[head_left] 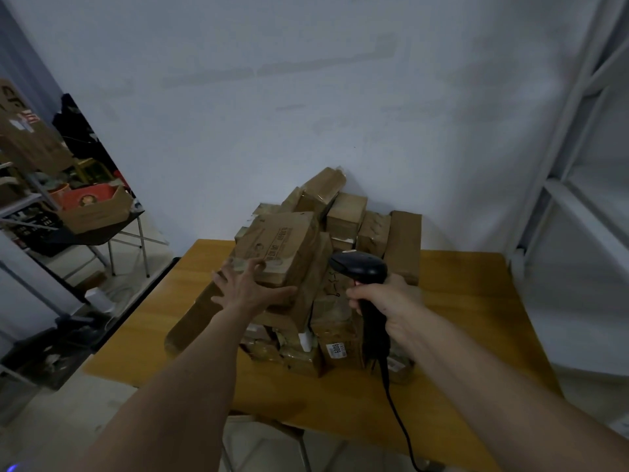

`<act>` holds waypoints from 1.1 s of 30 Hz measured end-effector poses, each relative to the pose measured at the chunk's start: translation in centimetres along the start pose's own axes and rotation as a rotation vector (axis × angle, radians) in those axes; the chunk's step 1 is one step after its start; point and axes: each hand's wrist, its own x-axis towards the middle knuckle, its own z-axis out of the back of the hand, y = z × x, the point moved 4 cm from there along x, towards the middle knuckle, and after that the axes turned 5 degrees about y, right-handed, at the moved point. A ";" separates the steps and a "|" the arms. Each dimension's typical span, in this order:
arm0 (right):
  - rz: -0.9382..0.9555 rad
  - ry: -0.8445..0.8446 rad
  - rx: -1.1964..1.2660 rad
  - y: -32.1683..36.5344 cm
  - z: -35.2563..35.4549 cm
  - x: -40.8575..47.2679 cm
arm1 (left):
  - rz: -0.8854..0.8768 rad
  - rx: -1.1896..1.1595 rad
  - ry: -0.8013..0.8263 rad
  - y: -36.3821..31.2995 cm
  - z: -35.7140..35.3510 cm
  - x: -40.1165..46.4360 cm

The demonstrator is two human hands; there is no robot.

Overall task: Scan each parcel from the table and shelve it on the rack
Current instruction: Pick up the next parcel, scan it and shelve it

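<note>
Centre of frame, on yellow wooden table: heap of brown taped parcels piled against the back wall, topmost printed carton sitting just left of centre and tilted over the boxes beneath. Judged light to moderate in weight; cardboard walls stiff enough to take a squeeze, but glossy tape wrap likely slick under bare fingers. Perched on uneven neighbours, so liable to shift the heap if dragged rather than lifted. Best hold judged to be across the near short end, thumb under the lower edge, fingers over the top face. Left hand spread wide, fingertips resting on the carton's near top edge, thumb reaching toward the lower right corner; touching, not yet clamped, nothing lifted. Right hand wrapped firmly round the handle of black barcode scanner, head aimed into the heap, red glow at the trigger area, cable trailing to lower edge of frame. White label reading 6008 visible on a lower parcel, near front. White rack at right edge of frame, shelves blurred; contents not discernible.
</note>
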 end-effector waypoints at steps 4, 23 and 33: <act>-0.006 -0.009 0.008 0.0 0.0 -0.1 | -0.040 -0.013 -0.088 -0.3 0.1 -0.6; 0.036 -0.064 0.082 0.1 3.1 0.2 | 0.267 -1.358 0.805 -7.3 -5.9 -10.2; -0.216 0.017 0.009 -4.5 3.3 0.4 | 0.183 -0.547 0.596 -7.3 -4.6 -10.1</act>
